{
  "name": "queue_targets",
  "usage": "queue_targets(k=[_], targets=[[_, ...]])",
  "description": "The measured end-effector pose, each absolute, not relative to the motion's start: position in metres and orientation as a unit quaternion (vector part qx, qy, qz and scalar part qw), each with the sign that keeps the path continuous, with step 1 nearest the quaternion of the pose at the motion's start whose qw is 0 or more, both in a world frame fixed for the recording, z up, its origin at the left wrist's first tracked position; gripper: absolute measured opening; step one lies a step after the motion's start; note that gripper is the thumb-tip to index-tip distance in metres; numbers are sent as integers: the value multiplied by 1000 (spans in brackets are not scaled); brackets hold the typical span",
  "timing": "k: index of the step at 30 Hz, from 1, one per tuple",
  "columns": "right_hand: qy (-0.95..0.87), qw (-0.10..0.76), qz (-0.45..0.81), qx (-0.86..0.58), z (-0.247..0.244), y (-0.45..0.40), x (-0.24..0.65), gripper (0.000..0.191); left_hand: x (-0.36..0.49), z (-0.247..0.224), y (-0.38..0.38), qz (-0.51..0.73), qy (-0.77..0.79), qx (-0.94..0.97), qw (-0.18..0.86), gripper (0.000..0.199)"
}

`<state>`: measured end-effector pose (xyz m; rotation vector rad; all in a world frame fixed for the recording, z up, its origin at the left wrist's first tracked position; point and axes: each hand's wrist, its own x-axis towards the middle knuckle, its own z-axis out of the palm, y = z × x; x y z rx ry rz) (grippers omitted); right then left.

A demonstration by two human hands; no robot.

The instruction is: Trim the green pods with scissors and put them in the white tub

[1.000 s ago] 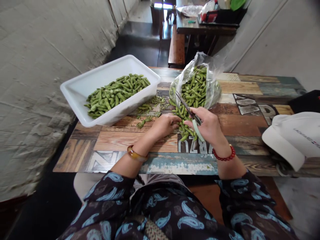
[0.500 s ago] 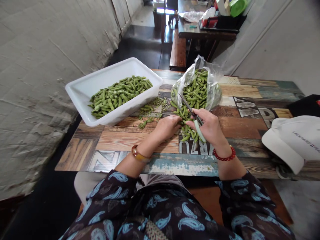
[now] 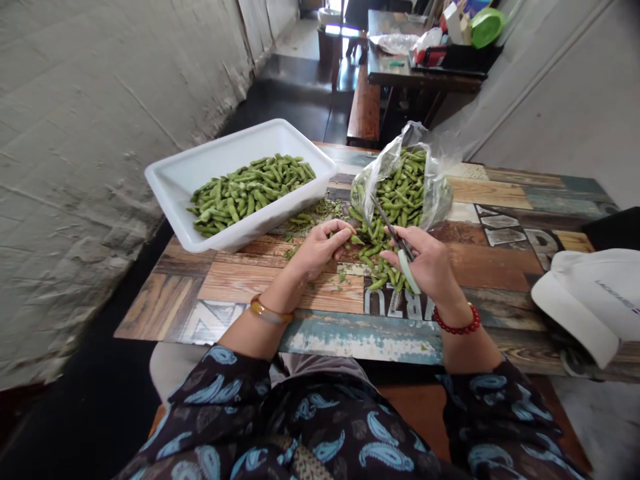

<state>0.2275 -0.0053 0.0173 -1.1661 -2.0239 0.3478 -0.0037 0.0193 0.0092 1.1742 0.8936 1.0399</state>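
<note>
My left hand [image 3: 324, 248] pinches a green soybean pod [image 3: 356, 239] between thumb and fingers, above the table. In my right hand [image 3: 423, 260] is a pair of scissors [image 3: 407, 270] with pale green handles, its blades pointing away toward the bag. Loose pods [image 3: 383, 270] lie on the table between my hands. Just beyond, a clear plastic bag [image 3: 437, 193] lies open toward me, full of pods. To the left stands a white plastic tub [image 3: 167, 200] with a heap of pods [image 3: 250, 193] in it.
Small green trimmings [image 3: 325, 210] are scattered beside the tub on the patchwork-patterned table [image 3: 240, 283]. A white cap [image 3: 590, 293] lies at the right edge. Behind are a wooden bench [image 3: 364, 110] and a second table [image 3: 390, 75] carrying a black tray of items.
My left hand has lifted and drawn left, away from the loose pods, with a pod in its fingers. My right hand keeps the scissors. The view has shifted slightly.
</note>
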Motion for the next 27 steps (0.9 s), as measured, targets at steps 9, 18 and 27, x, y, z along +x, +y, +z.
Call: queue_targets(k=[9,18,27], targets=[[-825,344,119,-433,12,-4,227,41,-5,17,16,445,379,468,664,33],[-831,350,107,-418,14,-6,224,44,-6,16,18,487,342,401,697,35],[-836,313,133,-431,18,-9,222,48,-5,12,18,494,298,363,732,35]])
